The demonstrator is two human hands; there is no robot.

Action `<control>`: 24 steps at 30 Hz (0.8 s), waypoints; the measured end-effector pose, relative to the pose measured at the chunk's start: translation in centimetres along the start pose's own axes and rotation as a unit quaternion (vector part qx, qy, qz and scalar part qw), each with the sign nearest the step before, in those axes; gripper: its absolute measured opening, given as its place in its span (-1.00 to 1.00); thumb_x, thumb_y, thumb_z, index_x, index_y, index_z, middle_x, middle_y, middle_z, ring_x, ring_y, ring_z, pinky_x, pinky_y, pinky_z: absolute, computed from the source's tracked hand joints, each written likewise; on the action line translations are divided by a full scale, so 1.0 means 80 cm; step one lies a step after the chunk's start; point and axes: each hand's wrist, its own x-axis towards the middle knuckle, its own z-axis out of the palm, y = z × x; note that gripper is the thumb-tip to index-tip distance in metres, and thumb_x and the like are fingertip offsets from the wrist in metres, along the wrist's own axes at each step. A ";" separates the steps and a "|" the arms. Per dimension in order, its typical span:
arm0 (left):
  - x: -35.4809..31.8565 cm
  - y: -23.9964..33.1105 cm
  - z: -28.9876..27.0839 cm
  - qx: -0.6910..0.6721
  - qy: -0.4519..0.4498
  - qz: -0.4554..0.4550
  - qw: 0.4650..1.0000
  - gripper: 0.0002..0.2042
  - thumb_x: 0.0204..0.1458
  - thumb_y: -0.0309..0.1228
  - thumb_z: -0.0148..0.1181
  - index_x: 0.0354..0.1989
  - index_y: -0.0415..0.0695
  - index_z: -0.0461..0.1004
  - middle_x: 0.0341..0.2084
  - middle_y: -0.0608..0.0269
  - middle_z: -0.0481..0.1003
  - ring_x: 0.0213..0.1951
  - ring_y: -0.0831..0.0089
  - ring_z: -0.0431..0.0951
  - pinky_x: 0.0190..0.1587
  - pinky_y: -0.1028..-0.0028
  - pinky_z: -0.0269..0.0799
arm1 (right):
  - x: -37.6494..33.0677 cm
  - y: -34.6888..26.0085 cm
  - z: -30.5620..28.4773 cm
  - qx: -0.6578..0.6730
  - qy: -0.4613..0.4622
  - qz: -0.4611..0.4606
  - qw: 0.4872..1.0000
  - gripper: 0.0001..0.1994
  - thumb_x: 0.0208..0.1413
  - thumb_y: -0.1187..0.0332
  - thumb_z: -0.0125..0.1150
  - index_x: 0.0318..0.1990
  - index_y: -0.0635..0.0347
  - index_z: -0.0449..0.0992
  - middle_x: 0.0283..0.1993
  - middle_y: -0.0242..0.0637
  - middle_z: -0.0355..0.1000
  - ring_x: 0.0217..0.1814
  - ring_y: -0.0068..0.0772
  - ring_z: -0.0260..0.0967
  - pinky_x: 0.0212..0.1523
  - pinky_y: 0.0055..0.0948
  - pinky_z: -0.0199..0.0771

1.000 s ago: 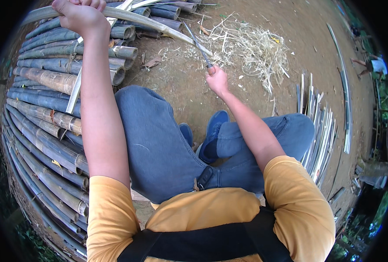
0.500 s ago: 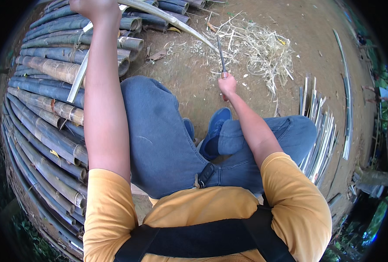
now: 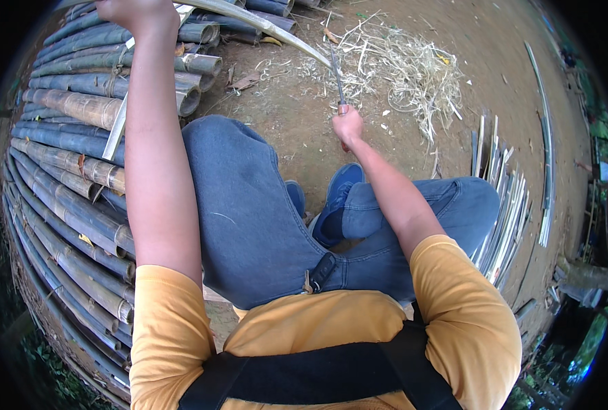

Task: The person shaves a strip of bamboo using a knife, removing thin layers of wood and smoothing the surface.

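Observation:
My left hand is at the top left edge, partly cut off, its fingers closed on a long pale bamboo strip. The strip bows to the right, and its end meets the blade of a knife. My right hand is wrapped round the knife's reddish-brown handle, with the narrow blade pointing away from me. Behind my left forearm, the pale end of another strip shows; whether it belongs to the same piece is hidden.
Bamboo poles are stacked along the left. A heap of pale shavings lies on the dirt ahead. Split strips lie beside my right knee, and longer ones farther right. My blue shoes are between the legs.
Both hands have shifted slightly left, and my right hand with the knife has drawn a little farther away from me. The strip's end has moved left with the blade.

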 end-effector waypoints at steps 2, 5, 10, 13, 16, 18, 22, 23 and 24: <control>0.004 0.004 0.002 -0.006 -0.006 -0.010 1.000 -0.55 0.34 0.08 -0.12 -0.53 0.08 0.10 -0.74 0.52 0.00 -0.75 0.63 -0.02 -0.72 0.52 -0.15 | -0.005 0.005 0.003 0.019 0.009 -0.022 1.000 -0.83 0.02 0.30 0.14 -0.29 0.18 0.51 -0.26 0.09 0.55 -0.16 0.18 0.52 -0.08 0.00 0.45; 0.005 0.004 0.011 -0.016 -0.018 -0.015 1.000 -0.55 0.34 0.08 -0.12 -0.53 0.08 0.10 -0.74 0.52 -0.01 -0.75 0.63 -0.02 -0.71 0.52 -0.13 | 0.032 0.050 0.005 0.023 -0.020 0.039 0.999 -0.84 0.02 0.31 0.13 -0.30 0.18 0.50 -0.27 0.11 0.54 -0.15 0.19 0.51 -0.08 0.01 0.45; 0.003 0.005 -0.009 0.017 0.004 -0.024 1.000 -0.55 0.33 0.09 -0.10 -0.52 0.08 0.10 -0.73 0.52 0.00 -0.74 0.63 -0.02 -0.70 0.52 -0.12 | 0.000 0.003 -0.004 0.013 -0.029 0.038 0.999 -0.79 0.11 0.27 0.10 -0.24 0.21 0.50 -0.21 0.14 0.53 -0.07 0.19 0.50 -0.01 -0.01 0.44; -0.002 0.004 0.003 0.002 0.002 0.008 1.000 -0.55 0.33 0.09 -0.10 -0.52 0.08 0.10 -0.73 0.52 0.00 -0.74 0.63 -0.02 -0.70 0.52 -0.11 | -0.001 0.014 -0.001 -0.011 -0.030 0.035 0.999 -0.77 0.17 0.25 0.09 -0.18 0.21 0.52 -0.12 0.15 0.53 0.01 0.18 0.49 0.04 -0.02 0.45; 0.001 0.004 0.007 -0.003 -0.008 -0.006 1.000 -0.55 0.33 0.08 -0.10 -0.52 0.08 0.10 -0.73 0.52 -0.01 -0.74 0.62 -0.01 -0.71 0.52 -0.12 | 0.035 0.056 -0.005 -0.009 -0.036 0.075 0.996 -0.75 0.16 0.24 0.11 -0.13 0.19 0.53 -0.07 0.15 0.53 0.07 0.18 0.47 0.08 -0.02 0.44; 0.002 0.002 -0.001 0.002 -0.007 -0.016 1.000 -0.55 0.33 0.08 -0.10 -0.52 0.08 0.10 -0.73 0.52 -0.01 -0.75 0.62 -0.02 -0.71 0.52 -0.13 | 0.025 0.035 -0.011 -0.019 -0.044 0.062 0.997 -0.73 0.16 0.23 0.12 -0.10 0.20 0.53 -0.05 0.14 0.53 0.08 0.17 0.48 0.10 -0.03 0.44; 0.003 -0.003 -0.004 -0.009 -0.012 -0.009 1.000 -0.55 0.34 0.08 -0.11 -0.52 0.08 0.11 -0.74 0.51 -0.01 -0.75 0.62 -0.03 -0.71 0.51 -0.14 | -0.004 0.020 -0.008 -0.018 -0.034 0.066 0.997 -0.71 0.16 0.23 0.11 -0.08 0.20 0.54 -0.04 0.15 0.53 0.08 0.15 0.48 0.11 -0.03 0.44; 0.031 -0.012 -0.031 -0.130 -0.058 -0.092 0.986 -0.55 0.34 0.08 -0.11 -0.52 0.07 0.11 -0.73 0.51 -0.01 -0.75 0.62 -0.04 -0.71 0.51 -0.14 | 0.003 0.029 -0.007 -0.024 -0.039 0.076 0.996 -0.72 0.16 0.23 0.11 -0.09 0.20 0.54 -0.05 0.15 0.53 0.08 0.16 0.48 0.11 -0.03 0.44; 0.081 -0.035 -0.077 -0.252 -0.105 -0.172 0.947 -0.55 0.34 0.08 -0.11 -0.52 0.07 0.11 -0.73 0.51 -0.01 -0.74 0.61 -0.04 -0.71 0.51 -0.14 | 0.023 0.050 -0.001 -0.029 -0.039 0.086 0.995 -0.72 0.16 0.24 0.11 -0.09 0.20 0.53 -0.05 0.15 0.53 0.07 0.17 0.48 0.11 -0.03 0.44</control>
